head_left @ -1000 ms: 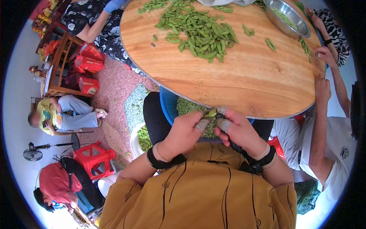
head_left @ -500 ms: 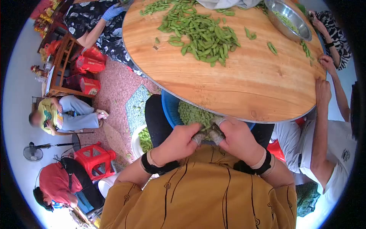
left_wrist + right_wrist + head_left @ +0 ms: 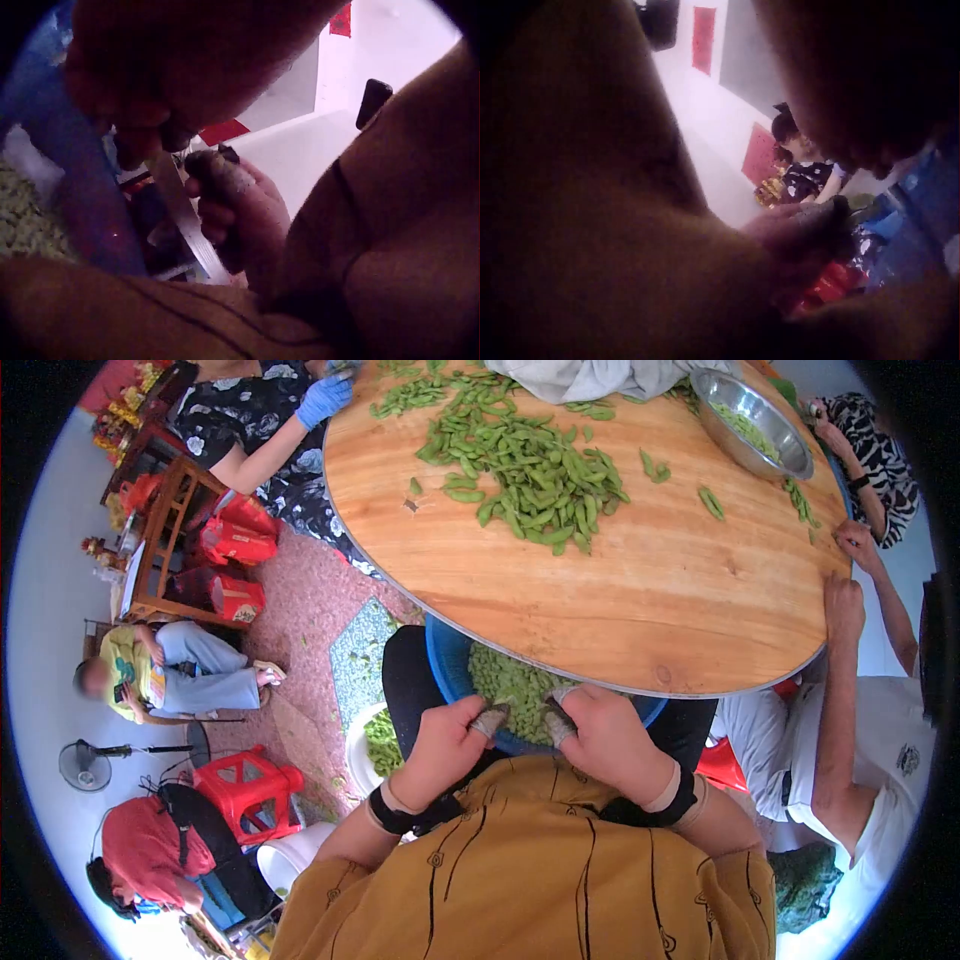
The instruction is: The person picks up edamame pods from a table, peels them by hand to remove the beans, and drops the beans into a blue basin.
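Note:
My left hand [image 3: 445,743], its thumb wrapped in greyish tape, is over the near left side of a blue basket [image 3: 451,662] of shelled green beans [image 3: 505,685]. In the right wrist view a green soybean pod [image 3: 862,201] shows at that hand's wrapped fingertips, pinched there. My right hand [image 3: 612,738], also taped, is a short gap to the right, its thumb toward the beans. Its fingers look curled in the left wrist view; I cannot tell whether anything is between them. Both wrist views are dark.
The round wooden table [image 3: 640,600] overhangs the basket, bearing a heap of soybean pods [image 3: 540,480], a steel bowl [image 3: 752,425] and grey cloth [image 3: 610,375]. A white bucket of pods [image 3: 380,740] stands left of my knee. People sit around; a red stool [image 3: 245,795] is left.
My hands were together at a pod near the table edge; they have drawn down toward me and parted. The gloved person at upper left has raised an arm beside the table.

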`<state>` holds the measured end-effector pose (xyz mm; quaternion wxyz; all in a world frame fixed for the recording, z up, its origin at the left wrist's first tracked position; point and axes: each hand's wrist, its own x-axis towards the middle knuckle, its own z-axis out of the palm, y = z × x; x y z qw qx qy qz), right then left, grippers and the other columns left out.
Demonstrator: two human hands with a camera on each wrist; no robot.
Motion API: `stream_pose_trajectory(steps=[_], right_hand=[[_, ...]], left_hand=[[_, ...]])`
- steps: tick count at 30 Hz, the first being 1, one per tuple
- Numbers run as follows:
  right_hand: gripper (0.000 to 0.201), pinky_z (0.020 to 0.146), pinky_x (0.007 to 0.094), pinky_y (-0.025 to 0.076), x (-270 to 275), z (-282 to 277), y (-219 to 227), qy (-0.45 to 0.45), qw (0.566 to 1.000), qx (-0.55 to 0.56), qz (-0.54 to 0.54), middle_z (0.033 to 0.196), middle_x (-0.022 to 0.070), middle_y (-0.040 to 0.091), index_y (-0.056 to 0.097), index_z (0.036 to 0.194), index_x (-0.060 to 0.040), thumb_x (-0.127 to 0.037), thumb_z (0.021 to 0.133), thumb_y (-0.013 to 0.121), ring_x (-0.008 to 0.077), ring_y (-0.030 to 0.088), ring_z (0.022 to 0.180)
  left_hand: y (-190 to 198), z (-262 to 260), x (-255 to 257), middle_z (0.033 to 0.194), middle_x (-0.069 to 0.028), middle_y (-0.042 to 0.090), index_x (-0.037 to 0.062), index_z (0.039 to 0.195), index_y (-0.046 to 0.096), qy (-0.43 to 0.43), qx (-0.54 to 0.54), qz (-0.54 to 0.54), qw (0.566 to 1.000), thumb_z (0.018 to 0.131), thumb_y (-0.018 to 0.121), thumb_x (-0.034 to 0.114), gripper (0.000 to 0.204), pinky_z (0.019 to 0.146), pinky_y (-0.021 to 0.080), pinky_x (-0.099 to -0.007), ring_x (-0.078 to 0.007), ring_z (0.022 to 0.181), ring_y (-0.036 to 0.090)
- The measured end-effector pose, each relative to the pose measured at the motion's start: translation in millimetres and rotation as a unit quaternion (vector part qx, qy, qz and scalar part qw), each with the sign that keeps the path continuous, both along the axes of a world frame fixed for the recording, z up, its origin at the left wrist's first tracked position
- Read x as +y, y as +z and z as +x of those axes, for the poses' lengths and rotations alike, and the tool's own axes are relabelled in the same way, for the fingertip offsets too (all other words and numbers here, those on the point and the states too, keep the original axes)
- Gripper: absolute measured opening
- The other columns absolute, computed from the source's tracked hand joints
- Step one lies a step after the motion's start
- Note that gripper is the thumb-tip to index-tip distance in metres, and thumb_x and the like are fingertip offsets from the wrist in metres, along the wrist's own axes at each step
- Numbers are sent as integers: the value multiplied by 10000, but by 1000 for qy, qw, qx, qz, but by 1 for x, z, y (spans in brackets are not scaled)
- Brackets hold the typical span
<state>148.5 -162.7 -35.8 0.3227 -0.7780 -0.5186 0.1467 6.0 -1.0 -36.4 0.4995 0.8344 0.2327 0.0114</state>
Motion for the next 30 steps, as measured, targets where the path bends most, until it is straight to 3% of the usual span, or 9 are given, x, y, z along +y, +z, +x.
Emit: stream_pose_trajectory(steps=[4, 10, 12, 15, 18, 20, 22, 26, 30], right_hand=[[213, 594, 415, 489, 4, -3, 12, 5, 997, 56, 50, 735, 180, 580, 521, 908, -17, -135, 762, 623, 366, 591, 656], [224, 467, 272, 447, -7, 10, 38, 24, 835, 547, -64, 648, 46, 536, 486, 929, -20, -182, 852, 619, 121, 538, 500], [226, 454, 236, 432, -9, 10, 27, 37, 776, 630, -26, 647, 26, 528, 487, 948, -19, -183, 861, 615, 75, 513, 487], [209, 457, 220, 427, -6, 11, 18, 23, 750, 659, 49, 667, 14, 539, 511, 959, -19, -174, 862, 613, 72, 503, 487], [214, 493, 300, 467, 0, 15, 19, 9, 883, 465, -62, 688, 71, 586, 538, 928, -21, -198, 844, 623, 178, 566, 515], [230, 587, 405, 489, -1, 23, 10, 65, 994, 82, 16, 743, 163, 613, 559, 905, -27, -227, 811, 624, 335, 606, 639], [231, 667, 465, 474, 10, 39, 34, -47, 996, 73, -20, 788, 225, 601, 559, 905, -29, -223, 790, 610, 411, 585, 755], [201, 649, 460, 476, 47, 88, 36, -143, 985, -39, 82, 750, 223, 595, 557, 903, -22, -164, 777, 624, 400, 588, 727], [175, 628, 449, 477, 69, 115, 14, -173, 973, -142, 49, 711, 217, 593, 568, 869, -16, -128, 758, 643, 401, 587, 702]], left_hand=[[14, 11, -7, 707, -196, 576, 23, 777, 564, -135, -54, 109, 983, 823, 590, 147, 135, 533, 459, -374, -395, 642, 566], [27, 26, -11, 665, -96, 601, 51, 948, 619, -254, -215, -93, 938, 874, 581, 161, 138, 496, 439, -286, -205, 540, 570], [33, 24, -1, 624, -33, 588, 47, 930, 612, -199, 42, -406, 891, 917, 547, 199, 166, 461, 402, -222, -99, 522, 550], [25, 16, 5, 576, 17, 548, 55, 904, 611, -94, 16, -442, 892, 944, 510, 234, 210, 446, 368, -179, -34, 522, 520], [20, -12, 27, 521, -14, 526, 41, 862, 606, 15, 55, -265, 962, 912, 558, 228, 200, 441, 391, -220, -76, 489, 525], [10, -38, 51, 550, -81, 569, 39, 840, 618, -10, 81, 11, 997, 844, 632, 287, 248, 464, 444, -294, -169, 513, 589], [-10, -69, 69, 623, -141, 612, 48, 809, 626, -74, 251, 402, 878, 761, 686, 359, 320, 525, 486, -374, -277, 582, 633], [-12, -96, 83, 700, -156, 626, 50, 801, 604, -44, 348, 414, 840, 738, 702, 381, 351, 571, 486, -429, -344, 650, 623], [24, -36, 62, 774, -184, 611, 23, 840, 572, 8, 95, 330, 939, 777, 673, 228, 237, 590, 471, -414, -359, 705, 602]])
